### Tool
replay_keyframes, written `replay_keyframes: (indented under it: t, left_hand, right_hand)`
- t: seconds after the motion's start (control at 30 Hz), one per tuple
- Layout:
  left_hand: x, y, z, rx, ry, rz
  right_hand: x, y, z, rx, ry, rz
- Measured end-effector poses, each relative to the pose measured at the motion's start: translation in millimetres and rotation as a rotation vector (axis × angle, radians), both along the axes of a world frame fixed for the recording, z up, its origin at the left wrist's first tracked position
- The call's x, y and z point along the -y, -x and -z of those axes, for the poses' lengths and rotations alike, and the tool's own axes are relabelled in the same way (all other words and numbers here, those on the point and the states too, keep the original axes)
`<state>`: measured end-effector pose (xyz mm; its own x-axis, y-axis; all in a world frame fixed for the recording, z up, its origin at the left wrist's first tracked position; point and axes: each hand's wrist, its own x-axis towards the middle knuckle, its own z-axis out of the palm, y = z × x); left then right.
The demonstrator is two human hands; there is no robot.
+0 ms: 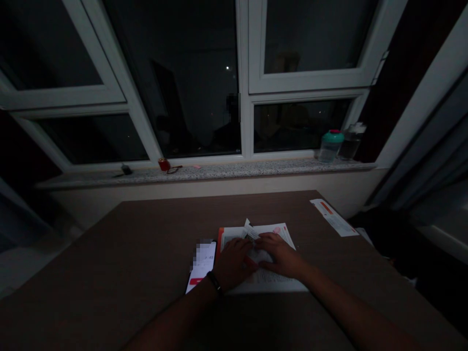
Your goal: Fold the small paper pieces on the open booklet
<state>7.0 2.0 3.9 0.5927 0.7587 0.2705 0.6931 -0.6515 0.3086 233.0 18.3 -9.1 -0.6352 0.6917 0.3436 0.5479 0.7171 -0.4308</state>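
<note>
My left hand (233,262), with a dark band on its wrist, rests over a printed sheet with an orange-red left edge (270,285). Opposite it, my right hand (281,254) reaches in from the right, fingers bent inward. Between the fingertips of both hands is a small folded piece of printed paper (249,229), its pointed end sticking up beyond them. The fingers press on this paper, and its lower part is partly hidden. A phone (203,265) with a lit screen lies just left of the printed sheet.
On the brown table (109,263) a long paper strip (333,218) lies at the far right. The granite windowsill (226,170) bears a red can-like object (163,164), a small dark bottle (126,169), a teal-lidded container (331,146) and a clear bottle (351,141). The room is dim.
</note>
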Motion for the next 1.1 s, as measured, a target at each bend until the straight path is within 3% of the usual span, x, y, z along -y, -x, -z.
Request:
replay_keyframes:
  t: [0.73, 1.1]
  left_hand:
    - [-2, -1, 2.2, 0.052, -0.009, 0.001]
    - [5, -2, -4.6, 0.036, -0.05, -0.086]
  right_hand:
    - [0, 3, -3.8, -0.031, -0.019, 0.011]
    - [-9, 5, -0.7, -0.12, 0.004, 0.055]
